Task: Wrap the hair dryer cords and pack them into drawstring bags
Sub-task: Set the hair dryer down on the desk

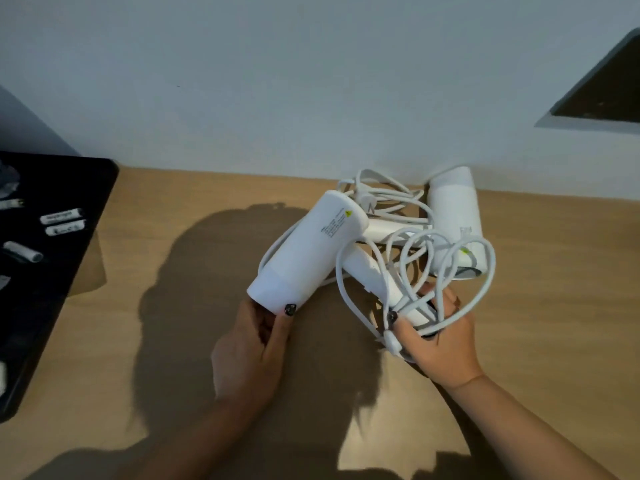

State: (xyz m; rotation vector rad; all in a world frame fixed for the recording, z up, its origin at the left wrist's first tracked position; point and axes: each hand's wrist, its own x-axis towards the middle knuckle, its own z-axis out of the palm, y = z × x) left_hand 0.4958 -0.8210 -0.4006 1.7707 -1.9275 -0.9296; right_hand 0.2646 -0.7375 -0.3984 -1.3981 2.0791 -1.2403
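Head view shows me the near hair dryer [308, 247] lying slantwise on the wooden table [554, 306], barrel running from far right down to near left, where my left hand [249, 348] pinches its nozzle end between curled thumb and fingers. My right hand [440, 341] is curled round the handle tip and several loose loops of white cord [450, 271], so I judge it the nearer hand for winding. A second hair dryer [453, 216] lies just behind, its cord tangled with the first; no drawstring bag is visible.

White hair dryers [304, 251]; black tray [62, 271]
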